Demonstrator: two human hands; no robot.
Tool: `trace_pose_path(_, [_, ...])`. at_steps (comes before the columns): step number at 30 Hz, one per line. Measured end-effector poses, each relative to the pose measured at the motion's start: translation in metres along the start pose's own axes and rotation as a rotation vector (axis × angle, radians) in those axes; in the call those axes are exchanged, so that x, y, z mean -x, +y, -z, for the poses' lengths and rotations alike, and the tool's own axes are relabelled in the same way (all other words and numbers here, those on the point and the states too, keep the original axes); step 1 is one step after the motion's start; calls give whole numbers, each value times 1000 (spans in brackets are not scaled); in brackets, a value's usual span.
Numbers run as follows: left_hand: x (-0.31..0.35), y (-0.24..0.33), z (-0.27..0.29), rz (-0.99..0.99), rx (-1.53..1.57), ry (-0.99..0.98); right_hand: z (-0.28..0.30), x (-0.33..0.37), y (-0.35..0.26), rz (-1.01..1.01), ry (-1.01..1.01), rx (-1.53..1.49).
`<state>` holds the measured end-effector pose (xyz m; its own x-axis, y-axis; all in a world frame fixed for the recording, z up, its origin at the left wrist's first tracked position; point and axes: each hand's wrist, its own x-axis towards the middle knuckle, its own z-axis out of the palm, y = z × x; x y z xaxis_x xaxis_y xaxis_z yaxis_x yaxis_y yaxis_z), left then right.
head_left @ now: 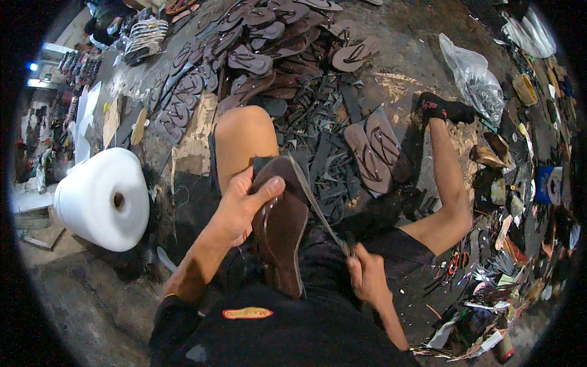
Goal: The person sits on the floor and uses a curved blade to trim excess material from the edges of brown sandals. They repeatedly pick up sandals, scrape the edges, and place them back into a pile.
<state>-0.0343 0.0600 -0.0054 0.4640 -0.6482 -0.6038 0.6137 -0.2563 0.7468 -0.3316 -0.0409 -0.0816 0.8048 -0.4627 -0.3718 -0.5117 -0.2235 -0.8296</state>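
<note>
My left hand (238, 205) grips a dark brown sandal (282, 229) over my lap, thumb pressed on its broad end and fingers hidden behind it. The sandal's narrow end points down toward my shirt. Closed round the handle of a long, thin knife (321, 211), my right hand (369, 276) is low and to the right of the sandal. The blade slants up to the left, its tip at the sandal's upper right edge. Whether the blade is cutting in or only touching, I cannot tell.
Dark offcuts (327, 159) litter the floor between my legs. Beyond them lies a heap of flip-flops (251, 58). A finished-looking pair (370, 153) rests near my right leg. A large white roll (104, 199) stands at left; scraps and tools (489, 269) crowd the right.
</note>
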Motion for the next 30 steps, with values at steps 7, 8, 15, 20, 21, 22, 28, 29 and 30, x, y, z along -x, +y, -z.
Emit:
trace_pose_path(7, [-19, 17, 1, -30, -320, -45, 61, -140, -53, 220, -137, 19])
trace_pose_path(8, [-21, 17, 2, -38, -333, -51, 75, -152, -62, 231, -227, 54])
trace_pose_path(15, [-25, 26, -1, -89, -559, 63, 61, -239, -85, 464, -185, -93])
trace_pose_path(20, [-33, 38, -23, -445, -383, 233, 67, -194, -30, -32, 229, -572])
trace_pose_path(21, [-34, 38, -32, -467, -193, 180, 71, -178, -20, 10, 354, -537])
trace_pose_path(22, [-35, 37, -41, -476, -8, 123, 71, -161, -13, 44, 479, -505])
trace_pose_path(28, [-36, 19, -84, -321, 487, 13, 15, -46, 4, 206, 324, -313])
trace_pose_path(29, [-36, 16, -86, -314, 501, 11, 5, -31, 4, 182, 326, -227])
trace_pose_path(30, [-37, 12, -88, -307, 516, 13, -3, -15, 4, 114, 297, -259])
